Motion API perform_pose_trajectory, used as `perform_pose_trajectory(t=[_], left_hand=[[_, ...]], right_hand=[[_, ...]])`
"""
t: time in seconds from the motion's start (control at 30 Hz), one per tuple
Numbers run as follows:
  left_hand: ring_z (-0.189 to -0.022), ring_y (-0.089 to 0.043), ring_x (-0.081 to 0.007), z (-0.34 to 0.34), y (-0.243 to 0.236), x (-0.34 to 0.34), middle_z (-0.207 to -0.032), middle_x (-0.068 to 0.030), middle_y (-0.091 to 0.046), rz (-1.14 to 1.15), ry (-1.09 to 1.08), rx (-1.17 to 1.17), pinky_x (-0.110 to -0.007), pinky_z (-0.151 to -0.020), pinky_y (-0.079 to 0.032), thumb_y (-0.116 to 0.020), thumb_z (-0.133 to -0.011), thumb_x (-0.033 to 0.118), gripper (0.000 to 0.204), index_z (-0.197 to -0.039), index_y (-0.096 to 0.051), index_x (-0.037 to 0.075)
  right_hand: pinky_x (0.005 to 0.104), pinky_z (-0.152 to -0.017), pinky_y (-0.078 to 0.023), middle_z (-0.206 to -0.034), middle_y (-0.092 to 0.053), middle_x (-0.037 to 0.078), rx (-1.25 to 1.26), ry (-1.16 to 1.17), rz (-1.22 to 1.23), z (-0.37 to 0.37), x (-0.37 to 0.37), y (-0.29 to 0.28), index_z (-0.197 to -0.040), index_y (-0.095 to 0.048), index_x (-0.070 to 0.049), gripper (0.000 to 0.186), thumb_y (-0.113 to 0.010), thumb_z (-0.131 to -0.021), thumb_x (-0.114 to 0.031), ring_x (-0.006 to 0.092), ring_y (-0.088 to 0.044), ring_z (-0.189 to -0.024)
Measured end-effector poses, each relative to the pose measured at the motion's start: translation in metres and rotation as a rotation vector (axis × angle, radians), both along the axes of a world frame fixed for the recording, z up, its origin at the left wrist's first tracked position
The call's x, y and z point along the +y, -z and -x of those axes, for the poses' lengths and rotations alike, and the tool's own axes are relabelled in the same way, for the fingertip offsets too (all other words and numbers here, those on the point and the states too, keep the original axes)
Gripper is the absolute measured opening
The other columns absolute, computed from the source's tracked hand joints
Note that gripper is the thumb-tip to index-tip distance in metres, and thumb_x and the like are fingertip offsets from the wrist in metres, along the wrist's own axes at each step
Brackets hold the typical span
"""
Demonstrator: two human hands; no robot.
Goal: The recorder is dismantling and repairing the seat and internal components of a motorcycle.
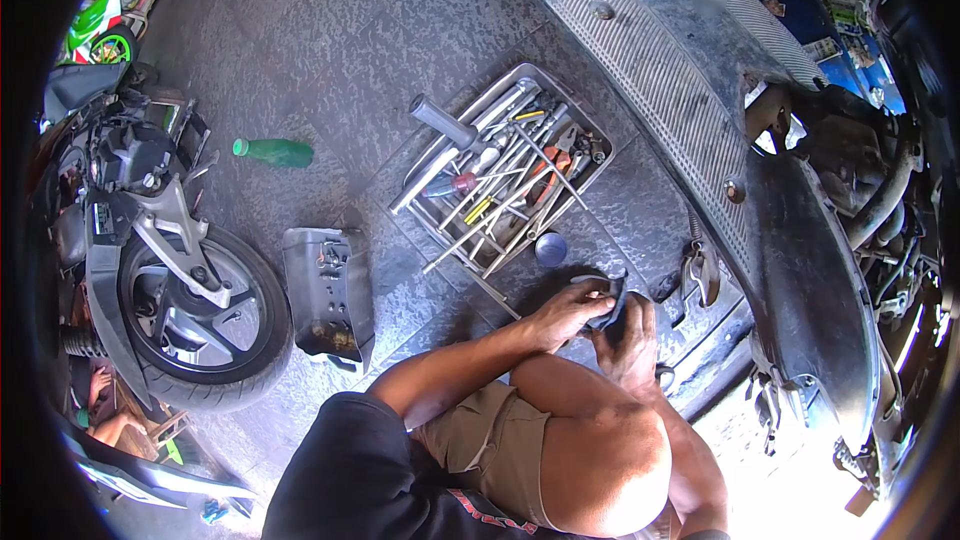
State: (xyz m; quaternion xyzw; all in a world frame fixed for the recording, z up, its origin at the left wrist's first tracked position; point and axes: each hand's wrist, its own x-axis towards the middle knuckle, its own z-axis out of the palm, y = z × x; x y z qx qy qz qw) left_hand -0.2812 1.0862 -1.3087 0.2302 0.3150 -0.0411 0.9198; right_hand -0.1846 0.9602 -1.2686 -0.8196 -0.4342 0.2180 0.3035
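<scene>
Hands meet just below the tool tray (pixel 420 155): our left hand (pixel 565 312) and right hand (pixel 630 340) both grasp a dark curved rubber part (pixel 610 302). We note a small round cap (pixel 550 249) between tray and part.

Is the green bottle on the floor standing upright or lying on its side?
Lying on its side: the green bottle rests lengthwise on the grey paved floor, its cap pointing left.

Head camera, looking steeply down — close over the knees, fisheye-bent edges
</scene>
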Motion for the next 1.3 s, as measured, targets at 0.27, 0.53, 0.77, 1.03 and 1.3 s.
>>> perform_pose_trajectory(t=[0.27,0.53,0.77,1.03,1.3], left_hand=[[-0.120,-0.053,-0.0179,-0.006,-0.003,0.019,-0.125,-0.0087,-0.058,-0.135,0.326,0.006,-0.036,-0.099,-0.046,-0.053,-0.097,0.016,0.035,-0.129,-0.056,0.002],[-0.117,-0.058,-0.0378,-0.094,0.042,0.159,-0.119,-0.0185,-0.062,-1.817,0.048,0.333,-0.046,-0.102,-0.047,-0.064,-0.086,0.006,0.036,-0.122,-0.063,0.006],[-0.125,-0.050,-0.0386,-0.120,0.098,0.201,-0.121,-0.0126,-0.060,-2.070,0.386,0.236,-0.049,-0.108,-0.040,-0.062,-0.092,0.020,0.024,-0.113,-0.066,0.010],[-0.077,-0.064,-0.0382,-0.111,0.108,0.182,-0.084,-0.0183,-0.066,-1.606,-0.290,0.237,-0.046,-0.073,-0.050,-0.051,-0.092,0.011,0.010,-0.094,-0.057,0.003],[-0.088,-0.072,-0.0337,-0.132,0.049,0.173,-0.102,-0.0218,-0.072,-1.783,0.733,0.407,-0.042,-0.082,-0.059,-0.073,-0.083,0.032,0.058,-0.133,-0.055,0.009]], right_hand=[[0.0490,-0.086,-0.054,-0.117,-0.063,0.025,0.149,-0.126,0.200,-0.025,-0.006,-0.013,-0.127,-0.058,-0.003,0.050,-0.073,-0.080,-0.013,0.0444,-0.063,-0.103],[0.0483,-0.065,-0.056,-0.088,-0.068,0.020,0.121,-0.269,0.364,-0.070,-0.062,-0.074,-0.106,-0.066,-0.002,0.029,-0.074,-0.082,-0.017,0.0413,-0.068,-0.073],[0.0465,-0.066,-0.057,-0.093,-0.070,0.019,0.185,-0.165,0.405,-0.077,-0.094,-0.111,-0.106,-0.066,-0.002,0.030,-0.075,-0.080,-0.013,0.0406,-0.070,-0.078],[0.0450,-0.067,-0.055,-0.088,-0.068,0.019,0.245,-0.122,0.366,-0.083,-0.086,-0.104,-0.107,-0.066,-0.001,0.031,-0.076,-0.080,-0.013,0.0404,-0.068,-0.079],[0.0446,-0.067,-0.055,-0.088,-0.068,0.018,0.183,-0.133,0.359,-0.092,-0.092,-0.096,-0.106,-0.065,0.000,0.032,-0.077,-0.079,-0.013,0.0400,-0.068,-0.079]])
